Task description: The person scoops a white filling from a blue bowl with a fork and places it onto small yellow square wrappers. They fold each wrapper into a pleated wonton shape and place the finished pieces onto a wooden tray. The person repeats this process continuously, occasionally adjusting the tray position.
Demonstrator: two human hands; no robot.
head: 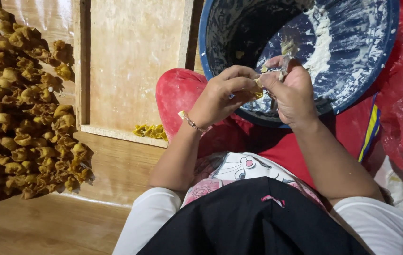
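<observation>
Wrapper (258, 89), small and yellow, sits pinched between both hands over the near rim of the blue basin (220, 19). Left hand (222, 92) fingers closed on it from the left; right hand (291, 92) closed on a spoon-like tool (284, 63), equally near.

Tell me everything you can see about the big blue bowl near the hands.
The big blue bowl is round, with a blue rim and a speckled blue-and-white inside, possibly enamel. Pale paste is smeared on its inner wall, thickest at the upper right; the left inside lies in shadow. It sits tilted toward the person on the red-clad lap, beside red plastic. Both hands work just above its near rim; whether they touch it is unclear.
</observation>
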